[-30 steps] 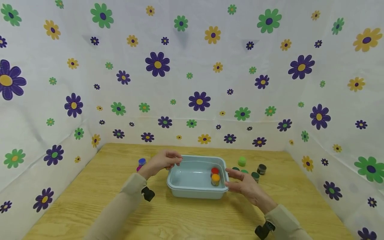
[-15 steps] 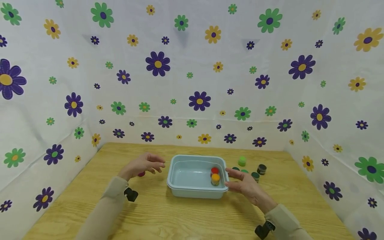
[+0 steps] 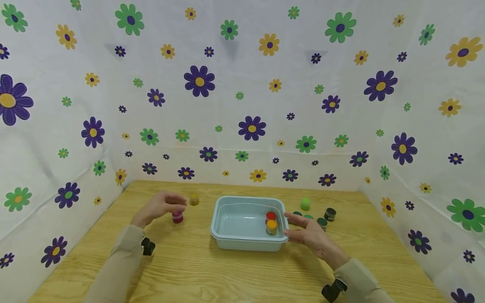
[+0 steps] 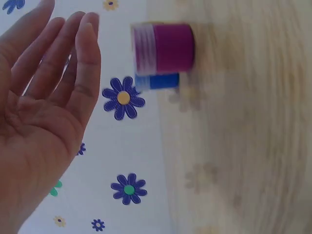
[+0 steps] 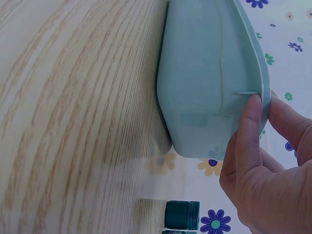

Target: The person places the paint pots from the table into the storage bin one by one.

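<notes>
My left hand (image 3: 161, 207) hovers just above a magenta paint jar (image 3: 177, 217). Its fingers are loosely bent and hold nothing. In the left wrist view the magenta jar (image 4: 168, 48) stands apart from the palm, with a blue-topped jar (image 4: 165, 81) behind it. A light blue plastic tub (image 3: 248, 244) sits mid-table. At its right end my right hand (image 3: 312, 236) pinches the rim between thumb and fingers, as the right wrist view of the tub (image 5: 209, 73) confirms. Inside the tub, a red-topped jar (image 3: 270, 216) and an orange-topped jar (image 3: 271, 227) stand at the right end.
A yellow jar (image 3: 194, 199) stands behind the left hand. Right of the tub are a lime-green jar (image 3: 305, 204), a black-lidded jar (image 3: 330, 214) and a dark green jar (image 3: 322, 223), with others partly hidden. Flowered cloth (image 3: 227, 109) surrounds the wooden table (image 3: 227, 277).
My left hand has moved left, from over the tub's left edge to above the magenta jar. The yellow jar has come into view. My right hand stays on the tub's rim.
</notes>
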### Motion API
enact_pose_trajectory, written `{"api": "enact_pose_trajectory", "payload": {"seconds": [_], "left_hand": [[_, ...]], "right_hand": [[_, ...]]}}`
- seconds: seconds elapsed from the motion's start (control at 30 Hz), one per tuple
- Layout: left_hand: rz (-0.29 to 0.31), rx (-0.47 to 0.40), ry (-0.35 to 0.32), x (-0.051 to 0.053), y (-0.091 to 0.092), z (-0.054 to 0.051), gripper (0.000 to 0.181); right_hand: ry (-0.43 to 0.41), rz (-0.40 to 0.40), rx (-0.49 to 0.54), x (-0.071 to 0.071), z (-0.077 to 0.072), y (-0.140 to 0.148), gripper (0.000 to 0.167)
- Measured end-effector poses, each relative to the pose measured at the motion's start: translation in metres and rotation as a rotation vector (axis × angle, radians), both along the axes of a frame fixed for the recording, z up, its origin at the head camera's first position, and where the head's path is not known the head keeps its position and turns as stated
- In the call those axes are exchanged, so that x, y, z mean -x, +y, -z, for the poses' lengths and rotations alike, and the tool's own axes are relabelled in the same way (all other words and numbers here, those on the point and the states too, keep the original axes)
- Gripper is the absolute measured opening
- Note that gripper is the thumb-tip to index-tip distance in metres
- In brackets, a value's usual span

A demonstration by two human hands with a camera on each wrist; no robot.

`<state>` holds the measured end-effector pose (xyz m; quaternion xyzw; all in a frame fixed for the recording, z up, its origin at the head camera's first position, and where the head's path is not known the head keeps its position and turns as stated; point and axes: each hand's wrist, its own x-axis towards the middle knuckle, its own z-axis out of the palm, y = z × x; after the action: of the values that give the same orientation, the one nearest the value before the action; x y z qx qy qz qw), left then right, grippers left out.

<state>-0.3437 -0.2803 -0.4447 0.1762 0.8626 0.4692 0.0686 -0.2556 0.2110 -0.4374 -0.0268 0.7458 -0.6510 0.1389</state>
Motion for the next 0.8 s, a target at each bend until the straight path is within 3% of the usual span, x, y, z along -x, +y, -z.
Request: {"api": "enact_pose_trajectory", "payload": {"seconds": [0.13,0.4,0.67,0.8], "left_hand": [[-0.051,0.033,0.028,0.001,-0.008,0.005,0.041],[-0.067,0.085,0.050,0.001,-0.013,0.012,0.034],[0.003,0.119,0.018,0.004,-0.015,0.020,0.034],[0.074,0.126,0.032,0.005,-0.016,0.021,0.040]], "right_hand": [[0.007,-0.014,0.007,-0.001,-0.001,0.000,0.071],[0.007,-0.013,0.010,-0.002,-0.001,0.000,0.070],[-0.009,0.005,0.011,0.000,0.001,-0.001,0.071],[-0.011,0.018,0.002,0.000,0.000,-0.001,0.070]]}}
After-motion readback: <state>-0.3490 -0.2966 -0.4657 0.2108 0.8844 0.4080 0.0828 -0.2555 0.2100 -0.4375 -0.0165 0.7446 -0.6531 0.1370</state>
